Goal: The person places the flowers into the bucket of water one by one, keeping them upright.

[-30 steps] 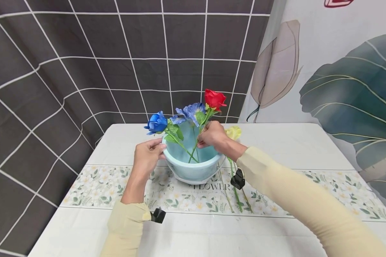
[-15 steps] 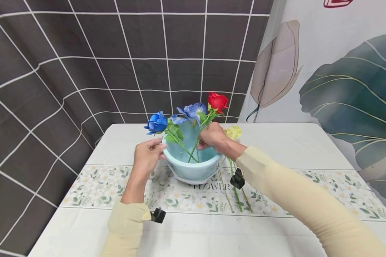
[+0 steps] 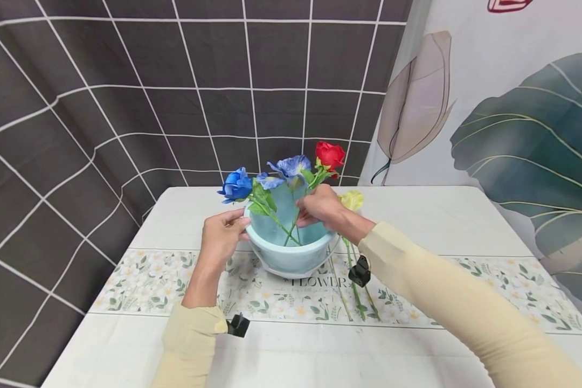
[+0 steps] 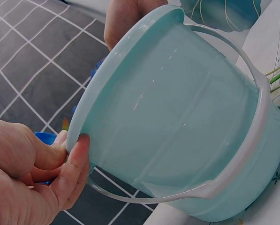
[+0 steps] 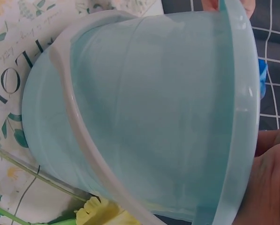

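Note:
A light blue bucket stands on the table with its handle hanging down at the front. My left hand grips its rim at the left, thumb and fingers on either side of the wall. Over the bucket's mouth, my right hand pinches the green stem of a red rose, whose lower end is inside. A blue rose leans over the left rim, its stem crossing the red rose's. Between them rises a violet-blue flower. In the right wrist view the bucket's wall hides the right fingertips.
A yellow flower lies to the right of the bucket, with several green stems pointing toward the front. The white table carries a printed floral band. A dark gridded cloth hangs behind.
The red rose has shifted slightly right and down, still in my right hand. My left hand keeps its place on the rim.

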### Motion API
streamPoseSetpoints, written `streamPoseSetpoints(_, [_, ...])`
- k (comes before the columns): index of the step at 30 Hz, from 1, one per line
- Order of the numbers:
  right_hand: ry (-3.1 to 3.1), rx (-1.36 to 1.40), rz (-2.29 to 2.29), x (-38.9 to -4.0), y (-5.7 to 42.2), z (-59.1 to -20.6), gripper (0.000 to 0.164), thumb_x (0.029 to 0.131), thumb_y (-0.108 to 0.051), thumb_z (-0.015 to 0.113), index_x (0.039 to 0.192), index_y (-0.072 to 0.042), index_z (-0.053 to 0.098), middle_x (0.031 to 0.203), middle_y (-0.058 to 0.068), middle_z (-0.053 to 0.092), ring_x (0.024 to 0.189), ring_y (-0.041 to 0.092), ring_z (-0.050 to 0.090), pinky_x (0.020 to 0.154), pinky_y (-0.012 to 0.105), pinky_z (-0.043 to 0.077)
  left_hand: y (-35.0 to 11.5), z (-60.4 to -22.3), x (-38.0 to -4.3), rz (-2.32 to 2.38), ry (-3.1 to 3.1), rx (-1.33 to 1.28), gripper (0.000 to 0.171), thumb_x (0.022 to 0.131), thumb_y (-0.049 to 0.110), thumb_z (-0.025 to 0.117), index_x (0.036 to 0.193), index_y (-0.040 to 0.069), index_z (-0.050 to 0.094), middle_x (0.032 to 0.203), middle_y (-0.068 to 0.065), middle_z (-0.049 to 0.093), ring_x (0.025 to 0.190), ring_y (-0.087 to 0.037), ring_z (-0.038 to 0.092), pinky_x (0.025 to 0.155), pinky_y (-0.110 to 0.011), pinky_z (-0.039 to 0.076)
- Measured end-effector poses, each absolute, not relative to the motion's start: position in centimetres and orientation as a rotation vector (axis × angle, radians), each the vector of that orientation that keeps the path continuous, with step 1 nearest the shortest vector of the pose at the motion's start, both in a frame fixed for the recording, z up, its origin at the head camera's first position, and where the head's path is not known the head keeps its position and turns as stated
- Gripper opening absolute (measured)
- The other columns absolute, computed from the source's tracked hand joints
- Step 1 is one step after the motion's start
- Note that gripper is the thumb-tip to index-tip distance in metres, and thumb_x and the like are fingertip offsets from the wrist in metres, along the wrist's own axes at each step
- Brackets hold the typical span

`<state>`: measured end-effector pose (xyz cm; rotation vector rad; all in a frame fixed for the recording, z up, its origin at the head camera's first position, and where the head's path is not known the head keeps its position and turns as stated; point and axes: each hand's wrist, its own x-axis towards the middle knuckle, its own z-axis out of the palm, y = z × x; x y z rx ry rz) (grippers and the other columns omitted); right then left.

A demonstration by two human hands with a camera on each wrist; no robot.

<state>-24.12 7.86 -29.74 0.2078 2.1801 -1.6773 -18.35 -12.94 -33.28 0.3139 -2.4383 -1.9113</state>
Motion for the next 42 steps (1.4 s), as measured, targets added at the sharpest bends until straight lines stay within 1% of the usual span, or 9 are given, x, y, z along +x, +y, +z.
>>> streamPoseSetpoints(5, [2.129, 0.173, -1.779, -23.8, 8.2, -29.3, 0.028, 0.096, -0.005, 0.054, 0.113, 0.017, 0.059, 0.082, 0.021, 0.065, 0.060, 0.021, 0.069, 0.071, 0.037, 0.060, -12.9, -33.3, -18.3, -1.904, -2.441, 0.317, 0.035, 0.096, 0.010, 0.060, 0.129, 0.000, 0.059, 0.106, -0.016, 0.061, 0.073, -0.012, 0.067, 0.070, -0.019, 0.057])
streamPoseSetpoints(8, [2.098, 0.134, -1.853, -23.5, 8.6, -28.9, 0.029, 0.097, -0.005, 0.053, 0.116, 0.016, 0.057, 0.080, 0.019, 0.065, 0.062, 0.022, 0.070, 0.071, 0.038, 0.060, -12.9, -33.3, -18.4, -1.905, -2.442, 0.329, 0.034, 0.096, 0.010, 0.060, 0.129, 0.001, 0.059, 0.106, -0.015, 0.062, 0.074, -0.012, 0.067, 0.071, -0.018, 0.057])
streamPoseSetpoints(15, [2.049, 0.061, -2.012, -23.4, 9.8, -27.9, 0.032, 0.098, -0.008, 0.054, 0.119, 0.016, 0.057, 0.081, 0.017, 0.065, 0.060, 0.019, 0.068, 0.070, 0.036, 0.060, -12.8, -33.4, -18.4, -1.926, -2.420, 0.334, 0.034, 0.096, 0.009, 0.059, 0.128, -0.001, 0.059, 0.107, -0.016, 0.062, 0.074, -0.012, 0.067, 0.072, -0.020, 0.058])
streamPoseSetpoints(23, [2.031, 0.054, -2.166, -23.4, 11.5, -26.7, 0.032, 0.096, -0.005, 0.057, 0.120, 0.016, 0.056, 0.070, 0.010, 0.065, 0.057, 0.016, 0.067, 0.062, 0.028, 0.060, -12.8, -33.5, -18.4, -1.915, -2.428, 0.331, 0.034, 0.096, 0.010, 0.059, 0.128, 0.000, 0.059, 0.107, -0.016, 0.062, 0.074, -0.013, 0.067, 0.073, -0.022, 0.058])
streamPoseSetpoints(29, [2.087, 0.100, -2.232, -24.0, 13.7, -26.3, 0.032, 0.095, -0.005, 0.060, 0.118, 0.016, 0.055, 0.071, 0.009, 0.067, 0.058, 0.014, 0.066, 0.063, 0.024, 0.060, -12.8, -33.4, -18.5, -1.921, -2.427, 0.332, 0.034, 0.096, 0.009, 0.060, 0.129, 0.000, 0.059, 0.107, -0.016, 0.061, 0.075, -0.013, 0.067, 0.072, -0.020, 0.058])
streamPoseSetpoints(32, [2.133, 0.162, -2.240, -24.2, 15.0, -26.5, 0.032, 0.094, -0.007, 0.062, 0.117, 0.014, 0.057, 0.072, 0.008, 0.067, 0.059, 0.014, 0.066, 0.063, 0.024, 0.059, -12.7, -33.4, -18.5, -1.921, -2.429, 0.332, 0.034, 0.096, 0.009, 0.060, 0.129, 0.000, 0.059, 0.106, -0.016, 0.061, 0.075, -0.013, 0.067, 0.072, -0.020, 0.058])
streamPoseSetpoints(39, [2.151, 0.288, -2.251, -24.6, 17.5, -26.9, 0.019, 0.093, -0.009, 0.064, 0.108, 0.003, 0.063, 0.073, 0.006, 0.068, 0.062, 0.013, 0.067, 0.066, 0.024, 0.060, -12.8, -33.4, -18.5, -1.913, -2.436, 0.330, 0.034, 0.096, 0.009, 0.060, 0.129, 0.000, 0.059, 0.106, -0.016, 0.061, 0.075, -0.013, 0.067, 0.072, -0.020, 0.058])
streamPoseSetpoints(42, [2.171, 0.322, -2.225, -24.7, 18.4, -27.1, 0.017, 0.093, -0.010, 0.064, 0.106, 0.001, 0.063, 0.074, 0.005, 0.068, 0.063, 0.013, 0.067, 0.065, 0.023, 0.059, -12.7, -33.4, -18.5, -1.907, -2.445, 0.331, 0.034, 0.096, 0.010, 0.060, 0.129, 0.000, 0.059, 0.106, -0.016, 0.061, 0.075, -0.013, 0.068, 0.072, -0.020, 0.057])
